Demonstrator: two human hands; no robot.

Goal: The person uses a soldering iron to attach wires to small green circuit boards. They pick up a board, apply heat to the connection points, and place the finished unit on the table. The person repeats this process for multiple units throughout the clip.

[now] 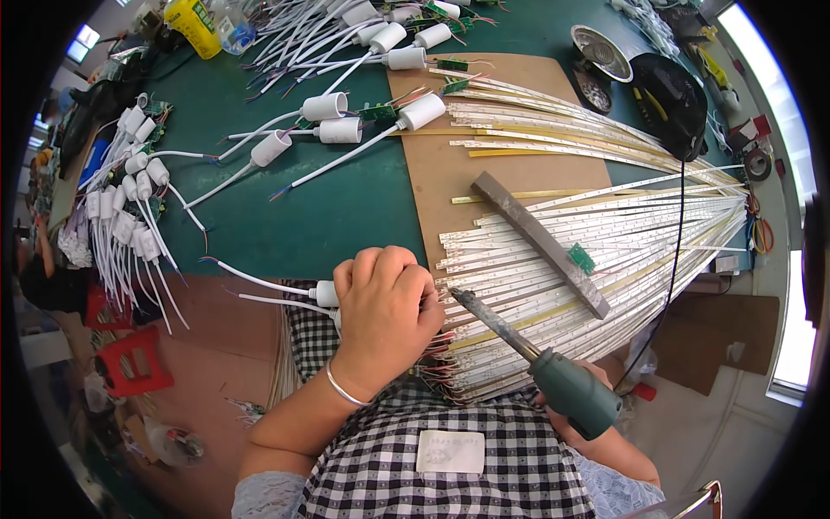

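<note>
My right hand (581, 400) grips the dark green handle of a soldering iron (566, 385). The iron's tip points left and rests close to the ends of the LED strips (510, 298), just right of my left hand (387, 298). My left hand is closed at those ends, its fingertips pinched on something hidden behind them. Against its left side lies a white cylindrical housing (325, 293) with a white cable running left. A heavy grey bar (540, 244) lies diagonally across the strips. One small green circuit board (582, 259) sits beside the bar.
More white housings with cables (323, 107) and green boards lie at the far side and in a bunch at left (121, 208). A brown board (424, 190) lies under the strips. A round metal dish (603, 53) and black holder (668, 104) stand far right; the iron's cord hangs beside them.
</note>
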